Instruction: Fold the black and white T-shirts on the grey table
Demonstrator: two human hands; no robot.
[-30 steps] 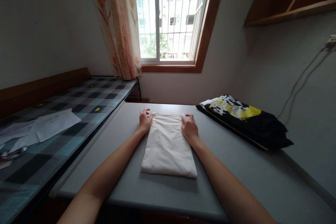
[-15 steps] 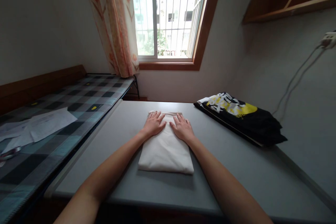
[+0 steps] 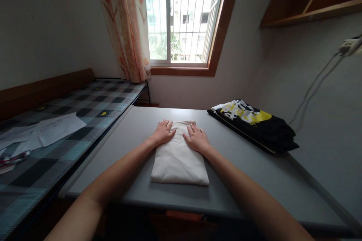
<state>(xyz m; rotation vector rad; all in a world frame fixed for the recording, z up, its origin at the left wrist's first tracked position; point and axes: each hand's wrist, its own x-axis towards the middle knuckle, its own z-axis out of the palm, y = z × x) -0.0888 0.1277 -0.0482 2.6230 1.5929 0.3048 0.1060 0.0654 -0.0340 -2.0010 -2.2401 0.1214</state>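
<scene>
A white folded cloth (image 3: 179,163), perhaps a garment, lies flat in a neat rectangle on the grey table (image 3: 113,150). My left hand (image 3: 164,131) rests on its far left edge, palm down with the fingers stretched out. On the far right part of the cloth lies my right hand (image 3: 196,137), also flat, its fingers spread. Neither hand grips anything. Both palms hide parts of the cloth's side edges.
Black folded clothing (image 3: 254,124) with white and yellow print lies at the table's right, by the wall. Left of the table is a bed with a checked cover (image 3: 113,101), bearing papers (image 3: 60,128). A shelf (image 3: 311,15) and a socket with cables (image 3: 349,47) are on the right.
My left hand has shifted slightly left, toward the cloth's edge. My right hand stays almost where it was on the cloth. The camera view has moved a little.
</scene>
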